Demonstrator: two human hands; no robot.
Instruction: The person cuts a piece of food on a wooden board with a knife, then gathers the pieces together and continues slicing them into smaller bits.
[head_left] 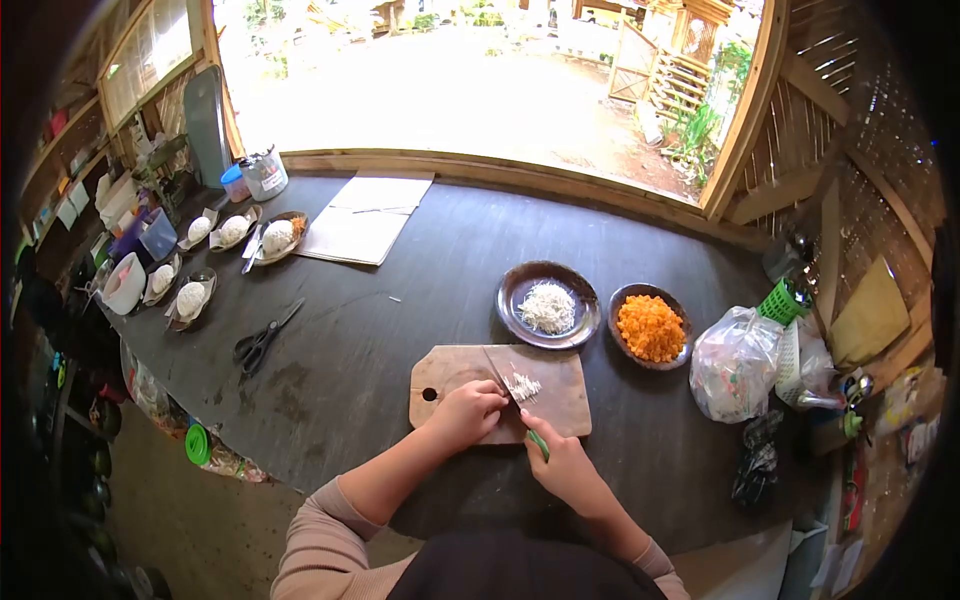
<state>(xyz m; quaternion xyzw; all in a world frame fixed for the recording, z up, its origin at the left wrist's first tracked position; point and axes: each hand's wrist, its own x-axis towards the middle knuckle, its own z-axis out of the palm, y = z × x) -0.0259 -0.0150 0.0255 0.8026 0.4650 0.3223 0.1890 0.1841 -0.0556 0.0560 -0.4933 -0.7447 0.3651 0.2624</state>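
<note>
My right hand (562,464) is closed round the green handle of a knife (512,402). The dark blade points away from me across a wooden cutting board (450,366). My left hand (472,412) rests on the board just left of the blade, fingers curled together; whatever they hold is hidden. Small white chopped pieces (522,386) lie right of the blade. Behind the board, a dark plate (511,323) carries a heap of white shreds (547,307). To its right stands a bowl (672,364) of chopped orange food (651,328).
Black scissors (262,343) lie on the dark table (350,420) to the left. Several small dishes with white mounds (278,236) line the far left. A paper sheet (355,222) lies at the back; a filled plastic bag (737,365) stands at the right.
</note>
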